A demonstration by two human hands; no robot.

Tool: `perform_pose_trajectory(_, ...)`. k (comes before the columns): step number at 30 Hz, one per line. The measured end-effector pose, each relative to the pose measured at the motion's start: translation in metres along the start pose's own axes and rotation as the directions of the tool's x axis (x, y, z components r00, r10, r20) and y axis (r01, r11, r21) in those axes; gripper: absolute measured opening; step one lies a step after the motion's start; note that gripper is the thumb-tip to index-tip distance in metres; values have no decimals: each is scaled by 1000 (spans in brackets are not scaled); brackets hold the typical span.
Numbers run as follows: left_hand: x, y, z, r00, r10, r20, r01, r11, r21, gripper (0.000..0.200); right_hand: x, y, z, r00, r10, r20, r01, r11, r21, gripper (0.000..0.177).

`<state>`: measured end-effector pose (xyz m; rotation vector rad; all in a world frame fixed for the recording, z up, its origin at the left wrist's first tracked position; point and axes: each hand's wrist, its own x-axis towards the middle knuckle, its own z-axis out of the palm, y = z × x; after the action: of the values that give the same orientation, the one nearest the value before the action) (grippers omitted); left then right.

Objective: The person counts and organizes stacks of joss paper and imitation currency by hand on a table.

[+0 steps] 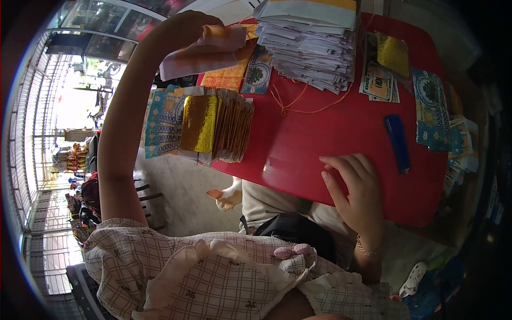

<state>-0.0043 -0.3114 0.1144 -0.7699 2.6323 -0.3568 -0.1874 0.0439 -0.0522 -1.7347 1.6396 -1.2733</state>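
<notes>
At the upper left, my left hand (197, 24) is closed on a white and orange paper (205, 56), its fingers partly hidden. My right hand (353, 186) lies at the near edge of the red table (314, 138), fingers spread and holding nothing. A tall stack of white papers (306, 48) stands at the table's far side. Nearer my left arm are a stack of gold-faced packets (200, 122) and fanned blue printed notes (161, 125). A blue stapler-like object (396, 143) lies right of my right hand.
An orange string (320, 110) loops below the white stack. Dollar-style notes (377, 82), a gold packet (392, 53) and blue notes (429, 106) lie on the right side. More notes (464, 138) sit beyond the right edge. A white and tan animal (226, 196) is below the table.
</notes>
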Motion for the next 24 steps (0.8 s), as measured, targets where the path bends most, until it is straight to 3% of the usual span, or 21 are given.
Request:
perform_pose_trajectory(6,-8,15,-11,995,55,-80,-48,995,89,39,0,0,0,1000,1,-4,-1,1000,2,18)
perform_pose_trajectory(15,-41,73,-72,983,-175,-49,179,978,106,44,-1,-1,0,1000,10,2,-10,1000,7,18)
perform_pose_trajectory(16,-49,69,-69,959,-70,-274,112,984,139,42,-1,-1,0,1000,10,1,-10,1000,13,18)
perform_pose_trajectory(17,-54,75,-71,876,43,-480,54,981,185,41,-1,-1,0,1000,9,-1,-9,1000,10,18)
perform_pose_trajectory(18,-58,80,-76,873,44,-485,54,981,186,41,-1,-1,0,1000,11,-2,-11,1000,12,18)
perform_pose_trajectory(20,-64,95,-90,864,-311,-397,288,950,-118,47,-1,-2,0,1000,9,-14,-8,1000,6,18)
perform_pose_trajectory(21,-69,96,-90,858,-302,-415,280,953,-114,47,-1,-2,-1,1000,17,-4,-17,1000,14,18)
perform_pose_trajectory(23,-84,90,-83,559,-509,-655,195,848,-493,39,0,-3,-2,1000,11,-24,-11,1000,7,18)
perform_pose_trajectory(24,-97,84,-84,544,-496,-677,178,857,-484,39,0,-3,-1,1000,11,-20,-11,1000,19,17)
